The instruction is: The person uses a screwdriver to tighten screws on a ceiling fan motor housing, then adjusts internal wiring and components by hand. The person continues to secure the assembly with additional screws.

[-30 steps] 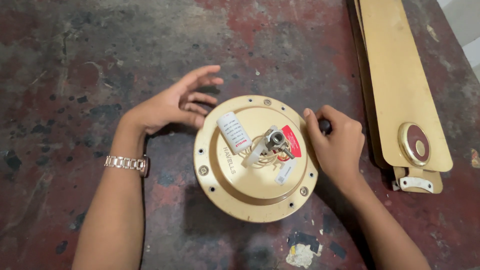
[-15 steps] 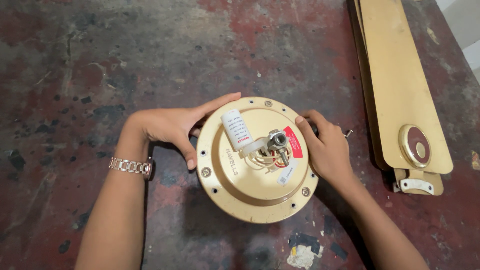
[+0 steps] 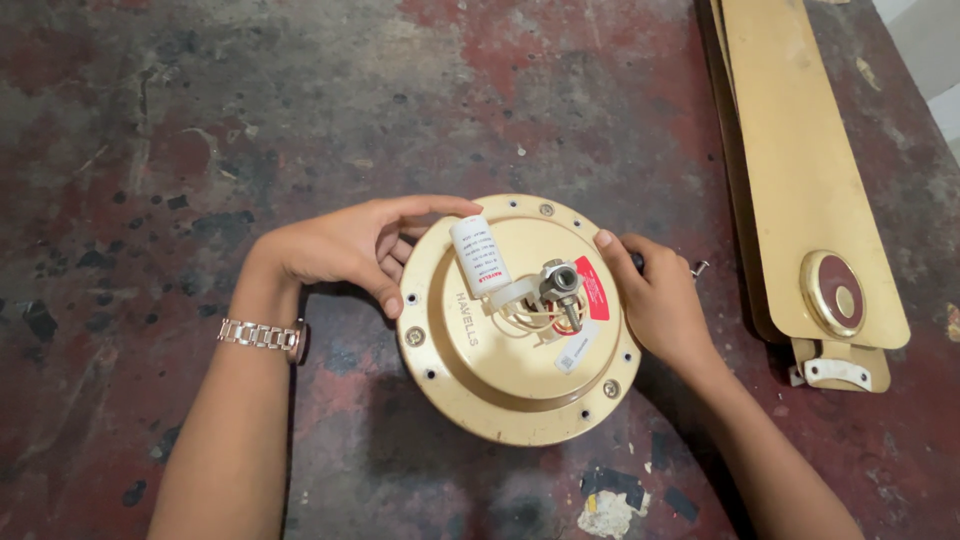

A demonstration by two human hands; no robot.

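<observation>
**Head view: two hands on a gold fan motor**

Head camera looks down on a worn red-grey floor (image 3: pixel 200 120). Gold fan blades (image 3: pixel 800 170) lie stacked at the right. The round gold motor housing (image 3: pixel 500 385) sits mid-floor, held at both edges. The left hand (image 3: pixel 345 245) curls loosely against its left rim; the right hand (image 3: pixel 660 300) grips its right rim, fingers bent. A white cylindrical capacitor (image 3: pixel 480 255) lies on top beside the metal shaft (image 3: pixel 560 285). A metal bracelet (image 3: pixel 262 335) circles the left wrist.
</observation>
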